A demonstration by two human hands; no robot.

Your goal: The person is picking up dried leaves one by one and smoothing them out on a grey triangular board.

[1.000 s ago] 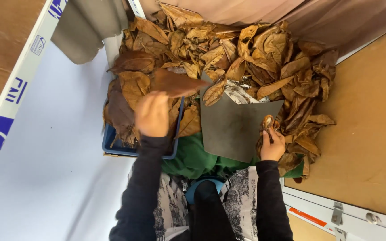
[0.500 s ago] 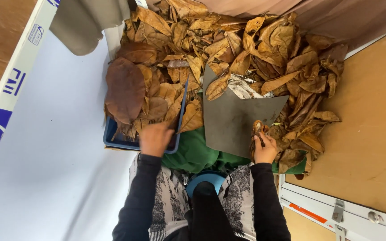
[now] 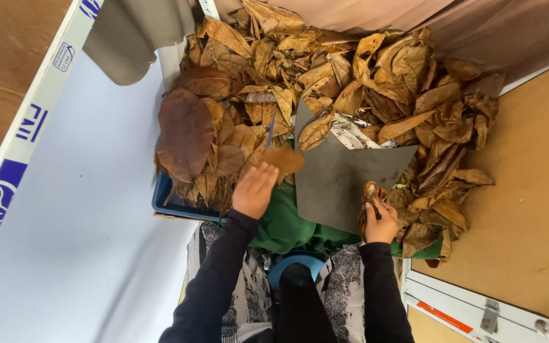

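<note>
A big heap of dry brown leaves (image 3: 351, 82) fills the upper middle of the head view. My left hand (image 3: 255, 189) reaches over the blue tray (image 3: 163, 202) and touches a small brown leaf (image 3: 283, 159) at its fingertips. A large dark leaf (image 3: 184, 133) lies on top of the pile in the tray. My right hand (image 3: 381, 219) pinches a small curled leaf (image 3: 370, 190) at the right edge of a dark grey sheet (image 3: 344, 178). Green cloth (image 3: 284, 225) lies under the sheet, on my lap.
A pale blue-white surface (image 3: 84, 209) spreads to the left, bordered by a white and blue printed edge (image 3: 27, 133). A grey cloth (image 3: 138, 35) hangs at the top. Brown board (image 3: 528, 209) lies to the right, with a white frame (image 3: 478, 311) below it.
The large dark leaf that my left hand carried now lies on the tray pile. My left hand pulled back, then reached forward to a small leaf. My right hand stayed by the sheet.
</note>
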